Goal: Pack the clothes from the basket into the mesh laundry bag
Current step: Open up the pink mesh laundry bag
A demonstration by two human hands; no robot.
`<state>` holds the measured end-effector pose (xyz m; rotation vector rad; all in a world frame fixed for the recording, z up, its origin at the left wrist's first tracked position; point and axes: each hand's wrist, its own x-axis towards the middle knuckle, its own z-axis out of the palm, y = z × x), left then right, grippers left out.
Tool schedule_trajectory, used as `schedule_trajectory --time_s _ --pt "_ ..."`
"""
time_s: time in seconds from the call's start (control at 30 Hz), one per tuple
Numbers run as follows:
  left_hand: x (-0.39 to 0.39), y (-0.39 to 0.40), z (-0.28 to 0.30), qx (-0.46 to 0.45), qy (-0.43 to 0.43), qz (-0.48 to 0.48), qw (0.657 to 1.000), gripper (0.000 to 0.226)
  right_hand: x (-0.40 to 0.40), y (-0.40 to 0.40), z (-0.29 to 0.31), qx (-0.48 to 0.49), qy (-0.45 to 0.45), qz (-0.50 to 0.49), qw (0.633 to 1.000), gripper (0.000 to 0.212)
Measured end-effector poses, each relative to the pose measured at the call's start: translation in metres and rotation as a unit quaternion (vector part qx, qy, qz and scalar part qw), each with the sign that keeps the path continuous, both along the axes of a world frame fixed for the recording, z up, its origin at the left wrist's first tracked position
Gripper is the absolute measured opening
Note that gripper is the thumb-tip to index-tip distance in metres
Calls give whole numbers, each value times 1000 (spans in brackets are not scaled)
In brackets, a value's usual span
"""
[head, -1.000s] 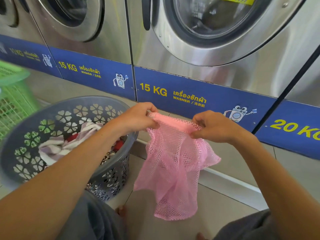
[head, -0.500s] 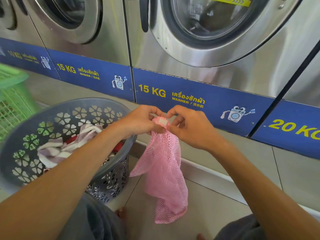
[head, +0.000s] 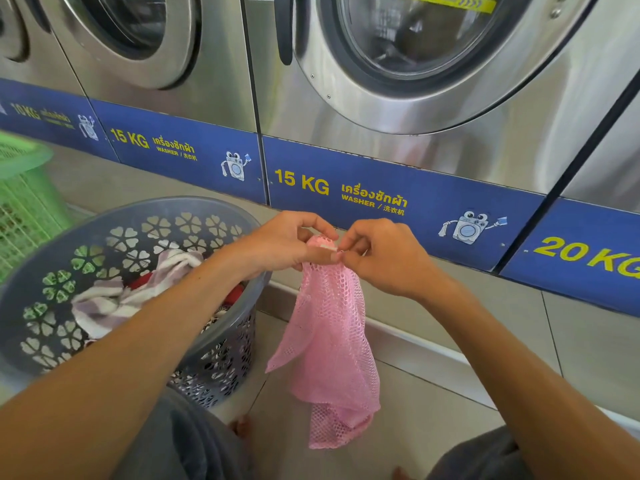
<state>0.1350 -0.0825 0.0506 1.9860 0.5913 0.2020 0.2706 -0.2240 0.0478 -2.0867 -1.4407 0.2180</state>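
The limp pink mesh laundry bag (head: 329,344) is bunched at its top corner in the curled fingers of the left hand (head: 284,245), while just beside it the right hand (head: 384,256) pinches what appears to be the small zipper pull. The corner is best held taut while the pull is drawn away from the left hand. The striped and red clothes (head: 138,292) lie in the grey round plastic basket (head: 214,362), below and left of the left hand.
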Motion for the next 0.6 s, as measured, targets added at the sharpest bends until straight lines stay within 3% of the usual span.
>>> schedule_trajectory --time_s 0.27,0.4,0.47,0.6 --pt "-2 9 12 98 -105 134 980 19 14 -6 16 -69 44 -32 996 13" --pt "-8 22 14 202 -112 235 944 15 36 -20 22 -201 -74 -113 970 15" --pt "-12 28 16 246 -102 271 925 15 44 -26 25 -227 -78 -142 960 20" --pt "-14 33 11 283 -17 251 926 24 46 -28 23 -217 -30 -121 968 21"
